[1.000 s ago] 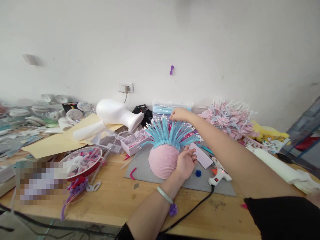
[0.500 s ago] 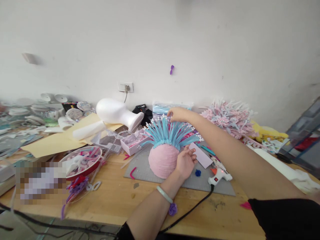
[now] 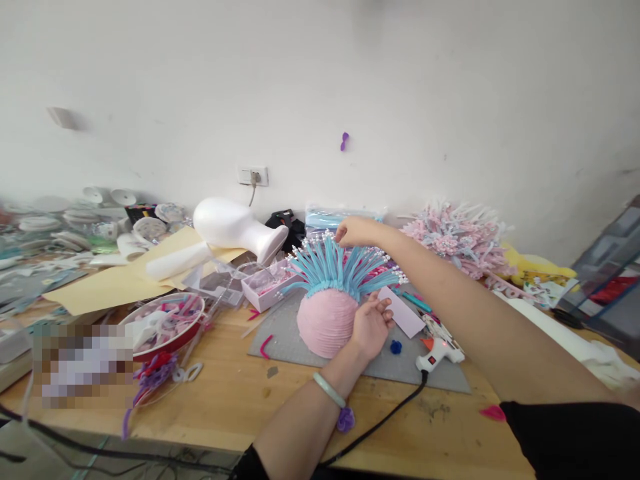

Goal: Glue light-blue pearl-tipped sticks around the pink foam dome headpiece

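A pink ribbed dome (image 3: 325, 323) sits on a grey mat (image 3: 295, 333), crowned by a fan of blue pipe cleaners (image 3: 330, 263) tipped with small white beads. My right hand (image 3: 357, 232) reaches over from the right, its fingertips pinched at the beaded tip of one blue pipe cleaner near the top of the fan. Against the dome's right side rests my left hand (image 3: 371, 328), palm partly turned up, fingers loosely bent and apart. Its thumb side is partly hidden. A pale bracelet (image 3: 329, 389) circles the left wrist.
A white glue gun (image 3: 440, 353) with a lit switch lies right of the mat's middle, its cord running down-left. Nearby are a lilac card (image 3: 401, 312) and a blue pompom (image 3: 396, 347). A white foam head (image 3: 235, 227) and pink pipe-cleaner bunch (image 3: 455, 240) stand behind.
Almost nothing differs; the right hand and forearm have dipped very slightly at the fan's top. The left hand stays against the dome.
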Demonstrator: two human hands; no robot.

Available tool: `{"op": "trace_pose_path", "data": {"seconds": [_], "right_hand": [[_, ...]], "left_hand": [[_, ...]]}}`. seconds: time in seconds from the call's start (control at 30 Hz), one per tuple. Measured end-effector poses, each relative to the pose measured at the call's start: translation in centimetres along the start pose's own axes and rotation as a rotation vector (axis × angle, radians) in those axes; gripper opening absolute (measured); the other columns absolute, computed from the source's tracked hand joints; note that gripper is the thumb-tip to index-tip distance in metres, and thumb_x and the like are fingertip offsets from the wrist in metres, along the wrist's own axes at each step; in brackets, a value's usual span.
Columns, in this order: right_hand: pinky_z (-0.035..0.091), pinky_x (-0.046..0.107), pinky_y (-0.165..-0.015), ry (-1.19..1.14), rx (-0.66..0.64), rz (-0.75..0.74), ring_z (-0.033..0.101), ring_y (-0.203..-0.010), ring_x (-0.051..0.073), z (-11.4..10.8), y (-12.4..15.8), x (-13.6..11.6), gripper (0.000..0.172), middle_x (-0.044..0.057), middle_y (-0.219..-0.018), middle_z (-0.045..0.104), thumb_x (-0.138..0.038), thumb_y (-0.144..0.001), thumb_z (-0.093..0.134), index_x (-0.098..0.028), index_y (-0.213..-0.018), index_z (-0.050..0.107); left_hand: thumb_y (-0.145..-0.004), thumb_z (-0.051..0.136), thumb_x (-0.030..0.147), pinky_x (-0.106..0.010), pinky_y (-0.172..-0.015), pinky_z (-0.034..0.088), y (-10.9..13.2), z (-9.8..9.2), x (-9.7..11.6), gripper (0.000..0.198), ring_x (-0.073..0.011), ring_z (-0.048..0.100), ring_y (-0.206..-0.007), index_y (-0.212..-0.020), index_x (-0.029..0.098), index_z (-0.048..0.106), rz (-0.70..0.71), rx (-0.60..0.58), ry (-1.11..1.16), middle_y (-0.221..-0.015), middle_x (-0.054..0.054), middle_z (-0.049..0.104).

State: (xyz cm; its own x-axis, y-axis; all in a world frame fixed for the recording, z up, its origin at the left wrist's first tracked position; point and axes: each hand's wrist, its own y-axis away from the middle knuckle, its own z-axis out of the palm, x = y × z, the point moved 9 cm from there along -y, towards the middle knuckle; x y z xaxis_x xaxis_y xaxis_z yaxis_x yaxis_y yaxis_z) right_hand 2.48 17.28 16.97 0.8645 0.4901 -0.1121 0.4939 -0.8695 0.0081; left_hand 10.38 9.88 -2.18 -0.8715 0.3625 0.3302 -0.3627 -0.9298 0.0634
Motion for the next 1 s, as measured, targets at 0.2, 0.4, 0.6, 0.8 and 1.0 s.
{"op": "trace_pose_path", "data": {"seconds": [0.2, 0.4, 0.6, 0.8, 1.0], "right_hand": [[0.041, 0.024, -0.06, 0.118, 0.115, 0.015, 0.062, -0.071, 0.02, 0.1, -0.4, -0.4, 0.032, 0.012, -0.078, 0.069, -0.038, -0.076, 0.053, -0.01, -0.08, 0.069], [0.045, 0.027, -0.067, 0.114, 0.231, 0.073, 0.062, -0.088, 0.025, 0.4, -1.2, 0.2, 0.027, 0.015, -0.092, 0.068, -0.029, -0.076, 0.051, -0.012, -0.09, 0.066], [0.045, 0.028, -0.068, 0.031, 0.274, 0.13, 0.062, -0.091, 0.026, 0.9, -1.2, 0.8, 0.046, 0.017, -0.099, 0.065, -0.016, -0.072, 0.052, -0.007, -0.118, 0.047], [0.045, 0.027, -0.068, 0.035, 0.267, 0.125, 0.062, -0.09, 0.025, 1.4, -1.4, 0.7, 0.042, 0.016, -0.097, 0.065, -0.004, -0.071, 0.045, -0.008, -0.112, 0.052], [0.044, 0.024, -0.07, 0.027, 0.173, 0.024, 0.062, -0.087, 0.023, 1.1, -2.0, 0.0, 0.028, 0.01, -0.088, 0.069, -0.009, -0.07, 0.047, -0.014, -0.088, 0.068]], "left_hand": [[-0.062, 0.056, 0.017, -0.021, -0.049, 0.029, -0.1, -0.1, -0.1, 0.027, -0.0089, 0.045, -0.048, -0.087, 0.022, 0.046, -0.001, -0.006, 0.002, -0.069, 0.003, 0.055], [-0.061, 0.055, 0.016, -0.021, -0.049, 0.029, 0.0, 0.0, 0.0, 0.026, -0.009, 0.045, -0.049, -0.086, 0.021, 0.046, 0.002, -0.005, 0.006, -0.069, 0.003, 0.055], [-0.061, 0.055, 0.017, -0.021, -0.048, 0.028, -0.1, 0.1, 0.0, 0.025, -0.0086, 0.044, -0.048, -0.083, 0.021, 0.046, 0.005, -0.022, -0.003, -0.066, 0.004, 0.052], [-0.061, 0.055, 0.017, -0.021, -0.048, 0.028, -0.3, 0.1, 0.0, 0.024, -0.0085, 0.043, -0.048, -0.083, 0.021, 0.046, 0.012, -0.033, -0.01, -0.066, 0.004, 0.051], [-0.061, 0.056, 0.017, -0.021, -0.048, 0.028, 0.0, 0.1, 0.0, 0.025, -0.0088, 0.044, -0.049, -0.084, 0.021, 0.046, 0.006, -0.014, -0.001, -0.068, 0.003, 0.053]]}}
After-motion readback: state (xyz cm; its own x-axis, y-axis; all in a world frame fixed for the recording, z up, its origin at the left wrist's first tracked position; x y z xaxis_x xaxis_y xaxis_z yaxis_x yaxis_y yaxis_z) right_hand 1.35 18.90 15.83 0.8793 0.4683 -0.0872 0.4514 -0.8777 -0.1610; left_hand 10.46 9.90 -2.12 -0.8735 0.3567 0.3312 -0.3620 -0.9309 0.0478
